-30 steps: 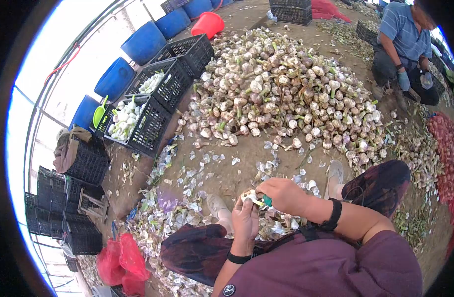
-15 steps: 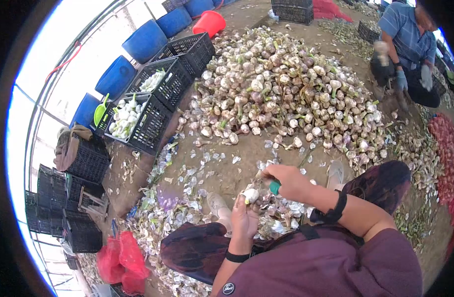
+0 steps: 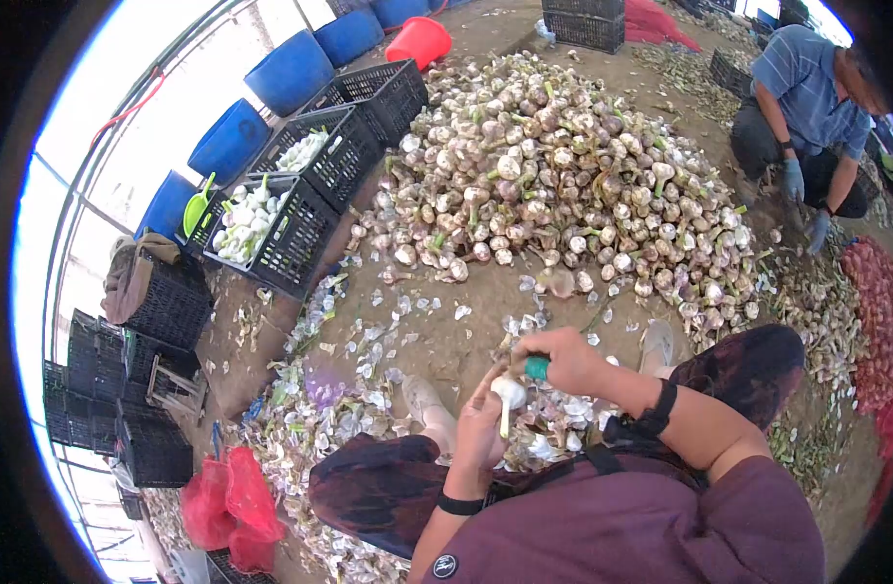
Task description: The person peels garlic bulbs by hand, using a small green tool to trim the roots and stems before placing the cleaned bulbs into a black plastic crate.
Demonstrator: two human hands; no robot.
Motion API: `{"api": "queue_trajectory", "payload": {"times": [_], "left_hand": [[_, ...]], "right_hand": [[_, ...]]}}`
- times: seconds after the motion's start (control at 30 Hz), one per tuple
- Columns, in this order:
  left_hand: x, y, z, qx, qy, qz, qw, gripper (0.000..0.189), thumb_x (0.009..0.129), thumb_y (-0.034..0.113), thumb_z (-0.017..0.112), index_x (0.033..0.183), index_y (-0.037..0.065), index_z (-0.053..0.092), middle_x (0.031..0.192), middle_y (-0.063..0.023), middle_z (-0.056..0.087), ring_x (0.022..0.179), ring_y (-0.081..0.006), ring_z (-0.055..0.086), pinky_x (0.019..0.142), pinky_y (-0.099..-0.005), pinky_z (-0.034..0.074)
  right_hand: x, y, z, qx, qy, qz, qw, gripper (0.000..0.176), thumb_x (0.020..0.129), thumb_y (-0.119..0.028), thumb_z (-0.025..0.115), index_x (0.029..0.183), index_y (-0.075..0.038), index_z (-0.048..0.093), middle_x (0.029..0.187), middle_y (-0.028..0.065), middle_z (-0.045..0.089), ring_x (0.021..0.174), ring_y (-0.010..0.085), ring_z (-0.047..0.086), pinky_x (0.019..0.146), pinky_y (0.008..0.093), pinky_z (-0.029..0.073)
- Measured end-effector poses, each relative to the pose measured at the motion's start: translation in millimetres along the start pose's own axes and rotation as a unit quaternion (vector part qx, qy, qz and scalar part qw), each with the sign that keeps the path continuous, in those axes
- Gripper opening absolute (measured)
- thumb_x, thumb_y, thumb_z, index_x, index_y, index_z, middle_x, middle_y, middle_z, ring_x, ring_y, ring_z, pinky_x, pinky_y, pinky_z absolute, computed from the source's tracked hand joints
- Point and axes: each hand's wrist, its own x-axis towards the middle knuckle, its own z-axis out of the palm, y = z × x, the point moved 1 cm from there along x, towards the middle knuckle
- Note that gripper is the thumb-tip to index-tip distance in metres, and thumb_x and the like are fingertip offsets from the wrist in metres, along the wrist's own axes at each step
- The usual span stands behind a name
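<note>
A white garlic bulb (image 3: 509,391) with its green stem pointing down is between my hands, above the peelings on the ground. My left hand (image 3: 479,428) is closed around the bulb's left side, its fingers pointing up. Close on the right, my right hand (image 3: 568,360) is wrapped round a tool with a green handle (image 3: 537,367); the tool's working end is too small to make out. Beyond my hands lies a large heap of unpeeled garlic (image 3: 553,165).
Black crates of peeled garlic (image 3: 252,222) stand at the left, beside blue tubs (image 3: 229,141) and a red bucket (image 3: 419,42). Red net bags (image 3: 234,506) lie lower left. A gloved co-worker (image 3: 816,107) crouches at the upper right. Peelings (image 3: 339,419) cover the ground near my feet.
The bulb has turned so its stem points down, and my left hand has shifted up against it. The co-worker has leaned forward, with one gloved hand lower.
</note>
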Motion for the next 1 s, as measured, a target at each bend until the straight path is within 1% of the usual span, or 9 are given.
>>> {"api": "queue_trajectory", "payload": {"times": [0.07, 0.13, 0.23, 0.37, 0.5, 0.53, 0.63, 0.83, 1.0], "left_hand": [[-2, -3, 1, 0.039, -0.003, 0.019, 0.999, 0.042, 0.086, 0.003, 0.050, 0.126, 0.001, 0.038, 0.104, -0.0116, 0.056, 0.093, -0.0220, 0.057, 0.084, -0.0332, 0.047], [-1, -1, -6, 0.084, 0.000, 0.016, 0.996, 0.036, 0.089, 0.012, 0.048, 0.123, 0.003, 0.039, 0.102, -0.0113, 0.057, 0.091, -0.0204, 0.058, 0.077, -0.0314, 0.050], [5, -8, -18, 0.048, 0.013, 0.058, 0.997, 0.029, 0.091, 0.020, 0.050, 0.116, 0.008, 0.040, 0.098, -0.0102, 0.057, 0.085, -0.0199, 0.059, 0.070, -0.0309, 0.052], [8, -11, -14, -0.030, 0.039, 0.078, 0.996, 0.025, 0.091, 0.019, 0.049, 0.113, 0.009, 0.043, 0.096, -0.0089, 0.057, 0.087, -0.0208, 0.059, 0.074, -0.0337, 0.052], [7, -8, -10, -0.015, 0.050, 0.102, 0.993, 0.029, 0.091, 0.013, 0.049, 0.118, 0.006, 0.044, 0.101, -0.0104, 0.058, 0.091, -0.0196, 0.058, 0.079, -0.0328, 0.050], [8, -6, -10, 0.004, 0.056, 0.104, 0.993, 0.030, 0.091, 0.011, 0.049, 0.120, 0.004, 0.044, 0.102, -0.0107, 0.058, 0.091, -0.0191, 0.058, 0.080, -0.0323, 0.050], [10, -10, -13, -0.003, 0.057, 0.114, 0.992, 0.036, 0.090, 0.007, 0.049, 0.125, 0.002, 0.043, 0.105, -0.0114, 0.058, 0.094, -0.0177, 0.058, 0.082, -0.0303, 0.049], [8, -5, -5, 0.126, 0.032, 0.125, 0.984, 0.053, 0.082, -0.006, 0.051, 0.132, -0.003, 0.034, 0.109, -0.0080, 0.055, 0.095, -0.0119, 0.054, 0.081, -0.0232, 0.044], [3, 5, 6, 0.224, 0.049, 0.106, 0.968, 0.057, 0.079, -0.008, 0.054, 0.132, -0.004, 0.034, 0.111, -0.0073, 0.054, 0.095, -0.0099, 0.052, 0.081, -0.0224, 0.043]], "right_hand": [[6, 7, -2, -0.133, 0.107, -0.063, 0.983, 0.019, 0.073, -0.005, 0.055, 0.092, -0.004, 0.056, 0.084, 0.0136, 0.060, 0.080, 0.0329, 0.057, 0.068, 0.0384, 0.046], [11, 18, -6, -0.234, 0.186, -0.097, 0.949, 0.022, 0.073, -0.003, 0.052, 0.095, -0.004, 0.052, 0.084, 0.0144, 0.058, 0.080, 0.0347, 0.056, 0.068, 0.0406, 0.045], [6, 16, -5, -0.165, 0.221, -0.050, 0.960, 0.022, 0.074, -0.004, 0.053, 0.096, -0.004, 0.052, 0.085, 0.0140, 0.058, 0.079, 0.0345, 0.056, 0.068, 0.0411, 0.045], [-12, 5, 8, -0.032, 0.080, -0.015, 0.996, 0.022, 0.075, 0.000, 0.053, 0.097, -0.005, 0.055, 0.084, 0.0135, 0.061, 0.080, 0.0311, 0.059, 0.072, 0.0366, 0.047], [-17, 2, 10, -0.388, 0.134, -0.130, 0.903, 0.029, 0.075, 0.001, 0.056, 0.103, -0.005, 0.056, 0.093, 0.0129, 0.060, 0.085, 0.0281, 0.060, 0.080, 0.0355, 0.047], [-16, -2, 8, -0.362, 0.139, -0.122, 0.914, 0.033, 0.073, 0.002, 0.056, 0.105, -0.006, 0.057, 0.096, 0.0126, 0.060, 0.085, 0.0276, 0.060, 0.080, 0.0354, 0.048], [-16, -3, 13, -0.035, 0.097, -0.015, 0.995, 0.033, 0.071, -0.005, 0.056, 0.104, -0.006, 0.058, 0.097, 0.0161, 0.059, 0.094, 0.0311, 0.056, 0.087, 0.0380, 0.043], [-14, 1, 24, -0.174, 0.105, -0.168, 0.965, 0.030, 0.068, -0.001, 0.059, 0.098, -0.005, 0.059, 0.092, 0.0089, 0.061, 0.083, 0.0273, 0.060, 0.070, 0.0333, 0.050], [-14, -6, 26, -0.279, 0.083, -0.192, 0.937, 0.018, 0.069, -0.006, 0.055, 0.086, -0.004, 0.055, 0.079, 0.0086, 0.057, 0.076, 0.0241, 0.058, 0.064, 0.0310, 0.049]]}}
